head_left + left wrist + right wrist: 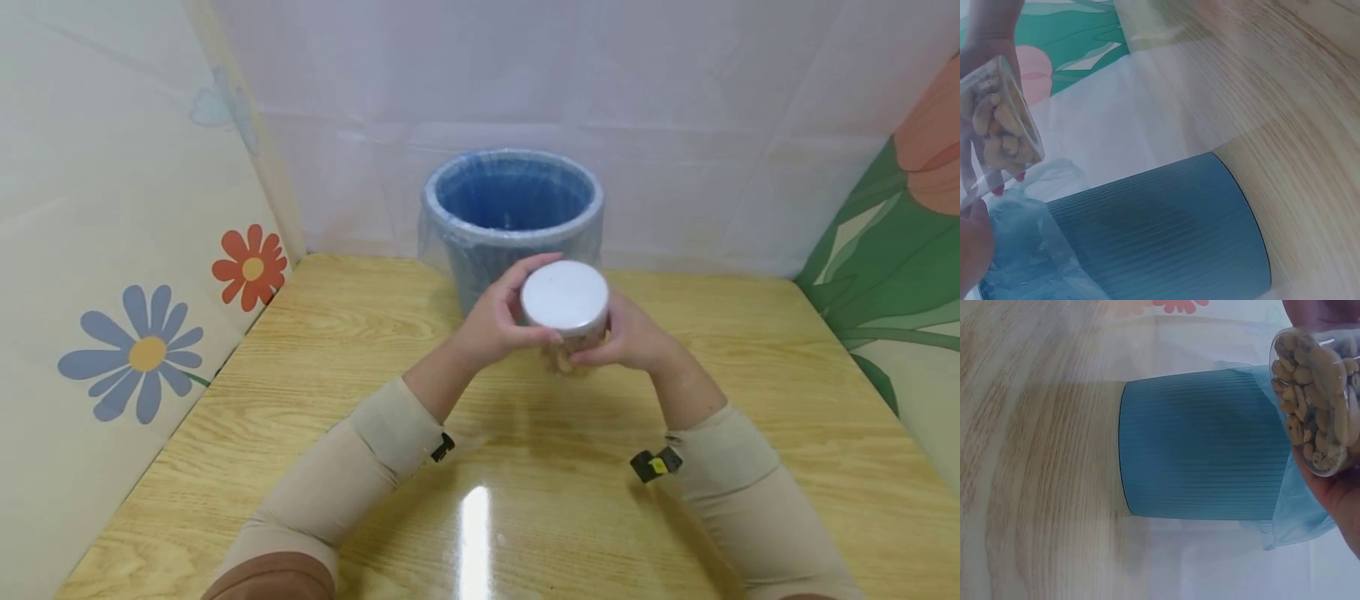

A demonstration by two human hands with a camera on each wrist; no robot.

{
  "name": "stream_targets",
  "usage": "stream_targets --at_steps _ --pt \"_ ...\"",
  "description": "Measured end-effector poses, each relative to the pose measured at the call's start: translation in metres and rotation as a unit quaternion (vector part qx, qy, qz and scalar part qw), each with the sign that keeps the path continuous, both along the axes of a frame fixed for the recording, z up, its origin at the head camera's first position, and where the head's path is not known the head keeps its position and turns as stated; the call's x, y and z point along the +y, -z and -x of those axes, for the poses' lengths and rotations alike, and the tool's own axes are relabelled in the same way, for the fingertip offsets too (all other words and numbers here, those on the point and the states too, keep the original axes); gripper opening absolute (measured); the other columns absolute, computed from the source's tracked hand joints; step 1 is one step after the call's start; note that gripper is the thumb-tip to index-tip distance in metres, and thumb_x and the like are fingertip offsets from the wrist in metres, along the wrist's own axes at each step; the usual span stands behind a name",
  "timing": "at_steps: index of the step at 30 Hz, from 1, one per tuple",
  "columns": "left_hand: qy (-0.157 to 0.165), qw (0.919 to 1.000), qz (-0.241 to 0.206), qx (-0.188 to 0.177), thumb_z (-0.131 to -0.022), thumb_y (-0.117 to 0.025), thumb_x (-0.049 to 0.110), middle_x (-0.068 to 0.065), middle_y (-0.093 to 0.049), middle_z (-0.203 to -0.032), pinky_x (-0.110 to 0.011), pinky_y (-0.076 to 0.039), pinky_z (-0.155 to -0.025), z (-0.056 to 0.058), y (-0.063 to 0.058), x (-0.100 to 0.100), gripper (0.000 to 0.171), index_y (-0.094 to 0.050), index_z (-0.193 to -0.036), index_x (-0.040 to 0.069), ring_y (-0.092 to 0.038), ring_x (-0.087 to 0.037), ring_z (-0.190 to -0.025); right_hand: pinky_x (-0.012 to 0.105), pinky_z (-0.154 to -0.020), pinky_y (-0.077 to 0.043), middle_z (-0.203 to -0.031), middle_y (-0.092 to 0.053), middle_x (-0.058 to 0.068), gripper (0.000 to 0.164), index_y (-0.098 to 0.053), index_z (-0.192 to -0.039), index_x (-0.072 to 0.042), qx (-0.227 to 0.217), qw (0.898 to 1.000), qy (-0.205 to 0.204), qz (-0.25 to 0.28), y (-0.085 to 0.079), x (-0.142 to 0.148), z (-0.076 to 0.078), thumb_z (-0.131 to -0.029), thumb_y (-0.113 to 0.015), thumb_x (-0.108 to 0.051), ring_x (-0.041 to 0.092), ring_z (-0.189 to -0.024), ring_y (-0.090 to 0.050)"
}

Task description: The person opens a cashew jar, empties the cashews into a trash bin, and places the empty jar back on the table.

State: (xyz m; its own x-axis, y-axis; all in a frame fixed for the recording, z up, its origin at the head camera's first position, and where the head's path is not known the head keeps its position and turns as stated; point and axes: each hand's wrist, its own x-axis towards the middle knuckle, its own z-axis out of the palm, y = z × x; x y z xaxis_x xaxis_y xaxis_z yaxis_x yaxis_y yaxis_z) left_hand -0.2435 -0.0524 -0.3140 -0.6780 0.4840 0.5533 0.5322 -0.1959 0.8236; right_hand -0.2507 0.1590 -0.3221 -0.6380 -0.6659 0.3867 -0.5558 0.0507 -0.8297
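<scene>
A clear jar of nuts [1313, 406] with a white lid [564, 296] is held up between both hands, over the table and in front of the bin. My left hand [497, 321] grips it around the lid, thumb on the near side and fingers on the far side. Lower down, my right hand [633, 333] holds the jar's body from the right. Tan nuts [1004, 128] show through the jar's wall in both wrist views. The lid sits on the jar.
Just behind the hands stands a blue ribbed bin [480, 271] lined with a clear plastic bag [1035, 244]. The wooden table [360, 333] meets a pale back wall [675, 167], with flower-printed panels on both sides.
</scene>
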Motion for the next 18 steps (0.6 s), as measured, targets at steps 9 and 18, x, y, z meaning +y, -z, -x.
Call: stream_targets --at_steps 9,18 --pt "0.085 0.9962 -0.016 -0.014 -0.061 -0.081 0.037 -0.019 -0.035 -0.140 -0.041 -0.038 -0.101 0.005 0.001 -0.007 0.104 -0.025 -0.141 -0.001 -0.040 -0.029 -0.123 0.041 -0.103 -0.033 -0.128 -0.043 0.018 0.093 -0.028 -0.135 0.004 0.015 1.000 -0.004 -0.022 -0.004 0.005 -0.001 -0.057 -0.078 0.004 0.021 -0.116 -0.042" --pt "0.156 0.9872 -0.019 -0.030 -0.064 -0.081 0.038 -0.020 -0.032 -0.141 -0.045 -0.034 -0.104 0.011 0.002 -0.012 0.105 -0.021 -0.141 -0.003 -0.037 -0.030 -0.125 0.035 -0.104 -0.032 -0.128 -0.044 0.013 0.092 -0.028 -0.135 0.006 0.018 0.998 -0.050 -0.025 -0.006 0.006 -0.002 -0.058 -0.079 -0.002 0.021 -0.118 -0.042"
